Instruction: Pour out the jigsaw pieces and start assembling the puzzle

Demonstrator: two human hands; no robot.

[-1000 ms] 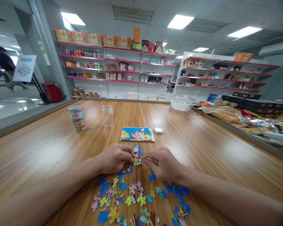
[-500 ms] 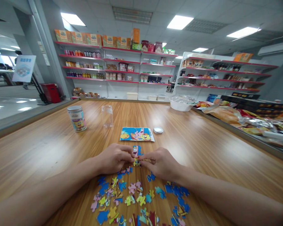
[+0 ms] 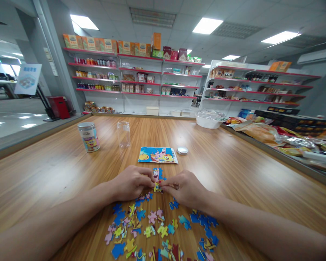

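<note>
My left hand (image 3: 132, 183) and my right hand (image 3: 185, 187) meet on the wooden table (image 3: 57, 170), fingertips pinching a small joined cluster of puzzle pieces (image 3: 158, 178), pink and blue above, yellow below. The left fingers grip its left side, the right fingers press a yellow piece against its lower edge. Several loose colourful jigsaw pieces (image 3: 157, 230) lie scattered just in front of my hands. A cartoon reference picture (image 3: 158, 154) lies flat beyond the cluster.
A round metal lid (image 3: 182, 150) sits right of the picture. An empty clear jar (image 3: 124, 134) and a labelled lidded tin (image 3: 88, 136) stand farther left. A white bowl (image 3: 209, 121) and snack packets (image 3: 263, 132) line the right side. Stocked shelves (image 3: 141, 78) stand behind.
My right hand has slid slightly left, closing the yellow piece against the joined cluster. A person seen at far left one second ago is gone from view.
</note>
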